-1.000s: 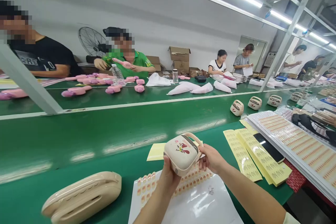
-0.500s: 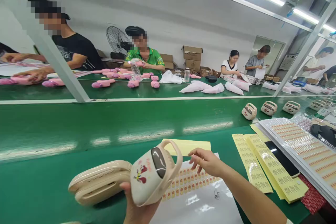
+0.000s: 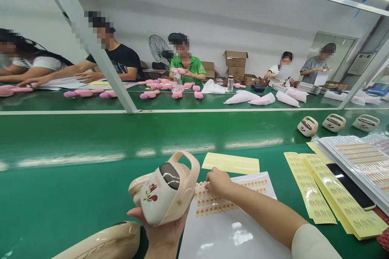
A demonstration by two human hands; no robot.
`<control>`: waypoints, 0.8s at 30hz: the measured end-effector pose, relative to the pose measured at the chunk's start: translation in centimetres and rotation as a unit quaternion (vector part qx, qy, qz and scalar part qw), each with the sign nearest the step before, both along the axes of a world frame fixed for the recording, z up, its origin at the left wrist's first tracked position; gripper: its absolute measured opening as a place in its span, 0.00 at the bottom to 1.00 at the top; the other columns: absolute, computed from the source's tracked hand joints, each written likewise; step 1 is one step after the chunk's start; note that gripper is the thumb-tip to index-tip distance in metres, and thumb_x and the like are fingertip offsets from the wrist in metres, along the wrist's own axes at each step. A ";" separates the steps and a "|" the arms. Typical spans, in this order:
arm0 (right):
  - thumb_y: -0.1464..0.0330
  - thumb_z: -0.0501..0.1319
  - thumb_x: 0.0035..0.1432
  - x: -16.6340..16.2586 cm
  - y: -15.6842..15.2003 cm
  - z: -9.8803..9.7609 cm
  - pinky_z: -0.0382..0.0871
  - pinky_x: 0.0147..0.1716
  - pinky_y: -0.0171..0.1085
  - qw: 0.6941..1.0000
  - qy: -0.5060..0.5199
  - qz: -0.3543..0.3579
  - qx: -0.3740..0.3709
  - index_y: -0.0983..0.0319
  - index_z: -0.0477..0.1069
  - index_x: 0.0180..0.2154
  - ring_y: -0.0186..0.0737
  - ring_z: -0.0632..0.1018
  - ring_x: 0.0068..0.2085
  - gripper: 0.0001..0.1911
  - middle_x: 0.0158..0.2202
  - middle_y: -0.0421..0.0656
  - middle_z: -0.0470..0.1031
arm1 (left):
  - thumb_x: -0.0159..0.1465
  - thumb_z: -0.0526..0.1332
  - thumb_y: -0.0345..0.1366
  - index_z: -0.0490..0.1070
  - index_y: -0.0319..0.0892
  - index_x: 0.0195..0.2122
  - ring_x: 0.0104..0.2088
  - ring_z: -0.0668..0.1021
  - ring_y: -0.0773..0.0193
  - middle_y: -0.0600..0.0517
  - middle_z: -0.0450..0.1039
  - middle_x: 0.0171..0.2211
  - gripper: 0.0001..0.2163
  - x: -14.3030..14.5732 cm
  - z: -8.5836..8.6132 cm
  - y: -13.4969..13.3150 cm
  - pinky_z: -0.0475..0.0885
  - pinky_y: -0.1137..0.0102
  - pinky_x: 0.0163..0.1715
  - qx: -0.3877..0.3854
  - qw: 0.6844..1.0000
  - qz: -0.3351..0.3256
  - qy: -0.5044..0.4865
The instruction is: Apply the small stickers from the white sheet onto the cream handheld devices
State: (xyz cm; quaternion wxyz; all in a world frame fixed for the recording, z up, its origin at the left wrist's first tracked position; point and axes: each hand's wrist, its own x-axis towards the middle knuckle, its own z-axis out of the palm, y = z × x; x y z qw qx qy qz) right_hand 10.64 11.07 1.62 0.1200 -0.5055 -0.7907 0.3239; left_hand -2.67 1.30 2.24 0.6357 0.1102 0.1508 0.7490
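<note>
1. The left hand (image 3: 161, 232), at the lower middle of the frame, is closed around the underside of a beige unit (image 3: 165, 190) and holds it tilted above the green bench (image 3: 69, 198).
2. The beige unit has a loop handle at its top, a dark oval window below the handle and a red cartoon print on its side facing the camera.
3. The right hand (image 3: 217, 182) lies just right of the unit, with its fingers bent down onto the top rows of a white sticker sheet (image 3: 234, 230). Whether they pinch a sticker cannot be told.
4. The sticker sheet lies flat on the bench at the lower middle, with rows of small orange stickers along its upper part.
5. A yellow backing strip (image 3: 231, 163) lies just beyond the sheet.
6. A second beige shell (image 3: 100, 245) lies at the lower left corner, near the left wrist.
7. Yellow label sheets (image 3: 313, 188) are fanned out at the right, with a dark phone (image 3: 349, 182) beside them.
8. Three finished units (image 3: 333, 122) stand in a row on the belt at the mid right.
9. Across the belt, co-workers sit at the far bench among pink parts (image 3: 150, 94) and white bags (image 3: 261, 99).
</note>
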 end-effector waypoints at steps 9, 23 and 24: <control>0.58 0.64 0.49 4.4 -2.7 5.1 0.70 0.40 0.40 0.933 0.350 -0.026 -0.077 0.63 0.74 0.28 0.45 0.75 0.46 0.13 0.48 0.47 0.70 | 0.56 0.59 0.51 0.70 0.58 0.49 0.48 0.75 0.52 0.52 0.77 0.45 0.19 3.0 -0.3 -0.4 0.72 0.62 0.45 0.047 0.995 -0.068 -0.059; 0.71 0.68 0.42 4.5 -4.1 7.6 0.55 0.56 0.48 0.959 0.278 -0.047 -0.030 0.60 0.73 0.22 0.46 0.63 0.57 0.04 0.49 0.44 0.67 | 0.64 0.51 0.46 0.74 0.47 0.44 0.44 0.78 0.54 0.45 0.76 0.45 0.17 4.3 -2.1 0.4 0.72 0.63 0.44 0.037 0.987 -0.127 -0.088; 0.71 0.68 0.42 4.6 -4.0 7.7 0.55 0.56 0.48 0.960 0.274 -0.043 -0.032 0.60 0.73 0.22 0.46 0.63 0.57 0.05 0.49 0.44 0.67 | 0.64 0.51 0.46 0.74 0.47 0.44 0.44 0.78 0.54 0.44 0.76 0.45 0.17 4.3 -2.1 0.4 0.73 0.63 0.44 0.032 0.987 -0.129 -0.089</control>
